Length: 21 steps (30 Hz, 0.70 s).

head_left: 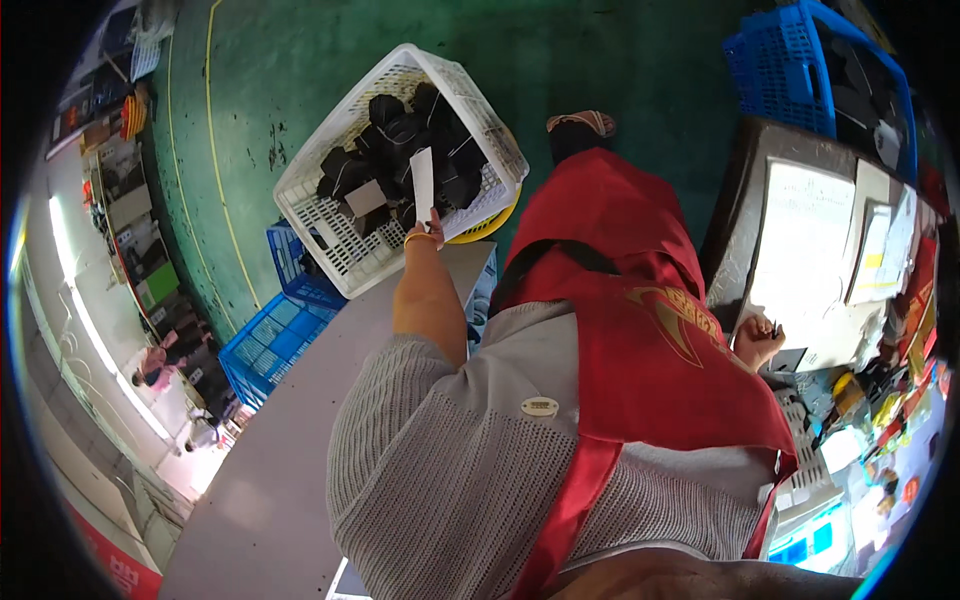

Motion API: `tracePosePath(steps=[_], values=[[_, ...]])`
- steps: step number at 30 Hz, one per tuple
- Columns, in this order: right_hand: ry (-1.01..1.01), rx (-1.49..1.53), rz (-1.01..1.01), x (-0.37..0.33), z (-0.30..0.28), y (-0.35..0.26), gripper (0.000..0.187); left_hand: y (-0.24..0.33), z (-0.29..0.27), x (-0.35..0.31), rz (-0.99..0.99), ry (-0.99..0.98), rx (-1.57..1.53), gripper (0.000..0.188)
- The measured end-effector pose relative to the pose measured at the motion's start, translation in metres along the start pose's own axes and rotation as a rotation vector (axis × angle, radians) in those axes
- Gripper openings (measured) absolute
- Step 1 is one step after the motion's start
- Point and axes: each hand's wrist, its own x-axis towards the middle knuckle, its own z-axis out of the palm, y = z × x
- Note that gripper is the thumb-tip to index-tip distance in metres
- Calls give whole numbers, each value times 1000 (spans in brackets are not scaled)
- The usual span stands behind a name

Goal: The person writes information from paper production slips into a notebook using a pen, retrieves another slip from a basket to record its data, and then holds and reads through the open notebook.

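My left hand [425, 232] pinches the lower end of a white paper strip [423, 185] above a white plastic crate [300, 205]. Inside the crate lie several black bundles [400, 128], which look like rolled or tied fabric pieces. A brownish card [366, 198] rests on them near the crate's near side. At the edge of the desk on the right, my right hand [758, 342] is closed around a thin dark thing that looks like a pen [778, 330]. White paper sheets [800, 235] lie on the desk just beyond that hand.
A grey tabletop [270, 460] reaches from the lower left to the crate. Blue crates [270, 345] stand beside it, and a yellow basket rim [485, 228] shows under the white crate. Another blue crate [785, 70] with dark contents stands at the far right.
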Motion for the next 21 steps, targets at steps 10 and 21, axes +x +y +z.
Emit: tracePosePath(steps=[10,21], values=[[22,315,-106,-28,51,-1,30,-65,165,-76,411,-448,900,43],[201,236,-449,-6,83,-31,23,-539,329,-394,334,-1384,1783,38]])
